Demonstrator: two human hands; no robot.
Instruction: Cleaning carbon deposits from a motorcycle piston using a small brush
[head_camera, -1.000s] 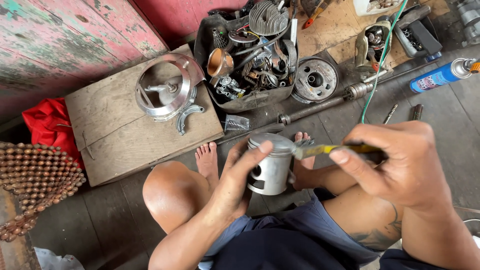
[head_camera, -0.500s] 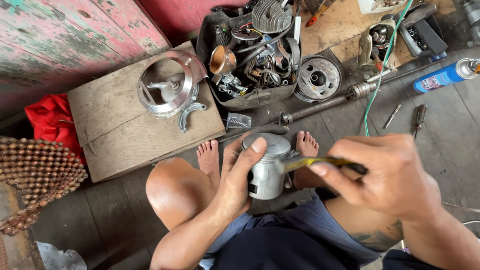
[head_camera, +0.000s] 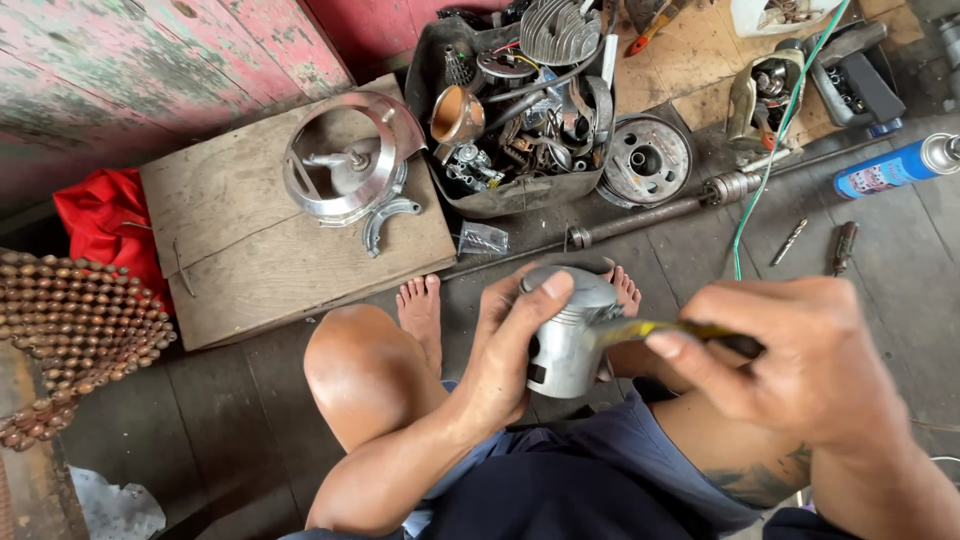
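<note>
my left hand (head_camera: 510, 345) wraps the piston (head_camera: 565, 335), thumb pressed on its crown, fingers behind the skirt; it sits over my lap, between my knees, above the bare feet. my right hand (head_camera: 800, 350) pinches a thin yellow-handled tool (head_camera: 650, 328), tip laid against the piston's upper side near the ring grooves. since a second ago the piston has tilted, crown more toward me, and the tool has dropped from above the crown to its flank, so the work looks to be on the grooves now rather than the top; exact contact point is hidden by the thumb. grip on both is closed and firm. on the floor ahead: wooden board (head_camera: 230, 260) with a shiny round housing (head_camera: 345, 160), a tub of parts (head_camera: 520, 110), a steel shaft (head_camera: 650, 210), blue spray can (head_camera: 890, 170), red cloth (head_camera: 95, 215).
</note>
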